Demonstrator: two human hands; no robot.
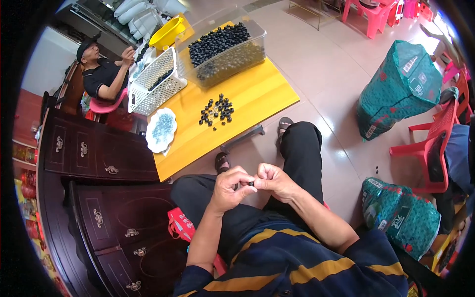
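Note:
Above my lap my left hand (229, 188) and my right hand (277, 183) meet at the fingertips. Both pinch a small black round piece (251, 183), mostly covered by the fingers. Beyond them, on the yellow table (267, 94), lies a loose cluster of shiny black round pieces (222, 110). To its left sits a white scalloped dish (150, 132) with small clear bits in it. A clear plastic bin (232, 64) at the back is heaped with more black pieces. Beside it, a white perforated basket (140, 92) contains some dark pieces.
A yellow basin (167, 33) stands at the far left, near a seated person (101, 74) handling dark pieces. Dark wooden drawers (99, 148) line my left. On the right are a large teal bag (396, 94), a second teal bag (401, 218) and a red plastic chair (428, 143).

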